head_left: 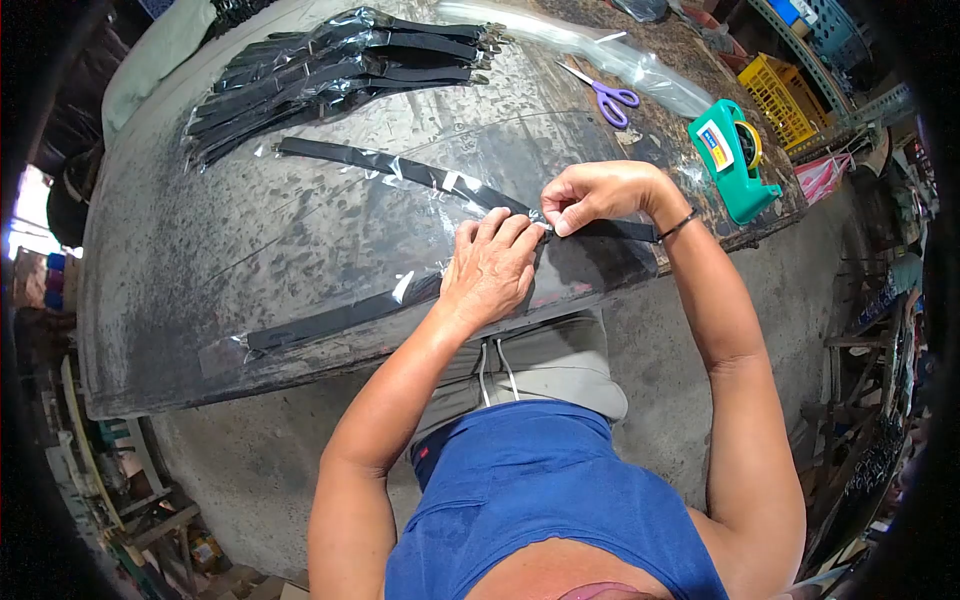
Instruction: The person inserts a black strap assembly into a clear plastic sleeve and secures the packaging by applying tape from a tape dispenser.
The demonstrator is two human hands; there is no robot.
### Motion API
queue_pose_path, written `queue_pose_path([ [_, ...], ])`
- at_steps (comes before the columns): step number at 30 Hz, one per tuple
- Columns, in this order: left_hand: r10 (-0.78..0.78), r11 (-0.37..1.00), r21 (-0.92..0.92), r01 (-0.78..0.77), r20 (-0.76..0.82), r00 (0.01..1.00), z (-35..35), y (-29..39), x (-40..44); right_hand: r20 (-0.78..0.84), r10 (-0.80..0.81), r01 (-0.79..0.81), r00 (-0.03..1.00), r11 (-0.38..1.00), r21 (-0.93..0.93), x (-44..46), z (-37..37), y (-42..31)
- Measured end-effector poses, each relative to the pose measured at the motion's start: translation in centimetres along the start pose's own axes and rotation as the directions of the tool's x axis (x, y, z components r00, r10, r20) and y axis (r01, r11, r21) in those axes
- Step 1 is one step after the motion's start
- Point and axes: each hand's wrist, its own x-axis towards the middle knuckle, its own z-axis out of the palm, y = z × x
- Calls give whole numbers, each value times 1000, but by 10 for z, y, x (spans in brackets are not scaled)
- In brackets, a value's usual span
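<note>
My left hand (pixel 490 262) lies on the table with its fingers stretched out, its fingertips pressing beside a black strap in clear plastic (pixel 420 172). Thumb and forefinger of my right hand (pixel 600 192) are pinched at a shiny bit of clear plastic (pixel 545 226) just beyond the left fingertips. A second black strap (pixel 330 322), also in clear plastic, runs from the lower left to beneath my left hand. More black strap (pixel 620 231) shows below my right wrist. How these lengths join under the hands is hidden.
A pile of plastic-wrapped black straps (pixel 340 75) lies at the back of the worn table (pixel 180 270). Purple-handled scissors (pixel 608 98), clear plastic sleeves (pixel 640 68) and a green tape dispenser (pixel 735 165) are on the right. A yellow crate (pixel 780 100) stands beyond.
</note>
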Motion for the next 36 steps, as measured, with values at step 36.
queue_pose_path([
  [36,-2,1000,-8,2,-3,1000,3,-2,0,-161,206,-237,965,950,-204,19,3,10],
])
